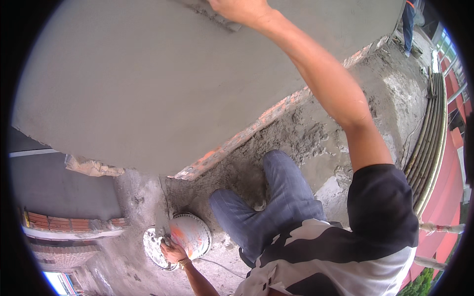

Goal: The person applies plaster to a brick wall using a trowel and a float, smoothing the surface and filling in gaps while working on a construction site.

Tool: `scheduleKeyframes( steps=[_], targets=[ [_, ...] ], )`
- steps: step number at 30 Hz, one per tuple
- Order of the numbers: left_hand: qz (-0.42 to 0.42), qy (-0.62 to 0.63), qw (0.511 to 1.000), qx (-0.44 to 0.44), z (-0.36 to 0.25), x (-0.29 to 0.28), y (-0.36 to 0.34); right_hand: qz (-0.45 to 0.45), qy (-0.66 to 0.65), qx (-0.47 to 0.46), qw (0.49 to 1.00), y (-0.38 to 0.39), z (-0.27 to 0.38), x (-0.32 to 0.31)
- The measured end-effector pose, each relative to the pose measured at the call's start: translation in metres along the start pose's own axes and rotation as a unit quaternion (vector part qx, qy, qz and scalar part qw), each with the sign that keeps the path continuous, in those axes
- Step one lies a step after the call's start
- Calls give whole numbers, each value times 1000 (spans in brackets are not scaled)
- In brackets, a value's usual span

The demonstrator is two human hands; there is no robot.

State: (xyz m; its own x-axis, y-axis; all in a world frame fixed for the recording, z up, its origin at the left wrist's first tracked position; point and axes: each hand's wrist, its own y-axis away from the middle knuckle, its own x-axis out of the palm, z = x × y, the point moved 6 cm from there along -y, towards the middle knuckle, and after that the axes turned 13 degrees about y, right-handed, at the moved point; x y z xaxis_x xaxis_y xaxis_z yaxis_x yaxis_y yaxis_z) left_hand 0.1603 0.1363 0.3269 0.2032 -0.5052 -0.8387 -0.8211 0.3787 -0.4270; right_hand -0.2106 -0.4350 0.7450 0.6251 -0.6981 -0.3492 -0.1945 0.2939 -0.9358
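Observation:
Up at the top edge, my right hand (242, 9) is closed on a plastering trowel (219, 18), whose long flat blade lies against the wet grey plaster of the wall (138, 89). The picture's edge cuts off part of that hand. Low on the left, my left hand (173, 251), with a band on its wrist, is closed round a narrow grey mortar-coated tool (162, 217) beside a bucket. That bucket (192, 236) is pale with orange smears and seems tipped, with white stuff at its mouth. The tool's exact kind is hard to make out.
Exposed brick (212, 157) runs along the plaster's lower edge, above dropped mortar (301, 133) on the ground. Long metal pipes (428, 133) lie at the right. Another person's legs (408, 27) stand far right. A torn paper bag (94, 166) lies left, near stacked bricks (74, 223).

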Motion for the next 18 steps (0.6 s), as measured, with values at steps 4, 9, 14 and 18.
scheduleKeyframes(
  steps=[4, 9, 14, 18],
  targets=[
    [-32, -13, 999, 27, 15, -1, 0, 122, 3, -96, 988, 155, 40, 76],
    [0, -23, 1000, -7, 21, -2, -7, 210, 94, -147, 962, 297, -35, 119],
    [1, -24, 999, -29, -2, -6, -10, 119, 138, -75, 980, 190, -143, 70],
    [17, -18, 999, -32, 15, 5, -11, -62, 140, 9, 988, 48, -194, 15]
  ],
)
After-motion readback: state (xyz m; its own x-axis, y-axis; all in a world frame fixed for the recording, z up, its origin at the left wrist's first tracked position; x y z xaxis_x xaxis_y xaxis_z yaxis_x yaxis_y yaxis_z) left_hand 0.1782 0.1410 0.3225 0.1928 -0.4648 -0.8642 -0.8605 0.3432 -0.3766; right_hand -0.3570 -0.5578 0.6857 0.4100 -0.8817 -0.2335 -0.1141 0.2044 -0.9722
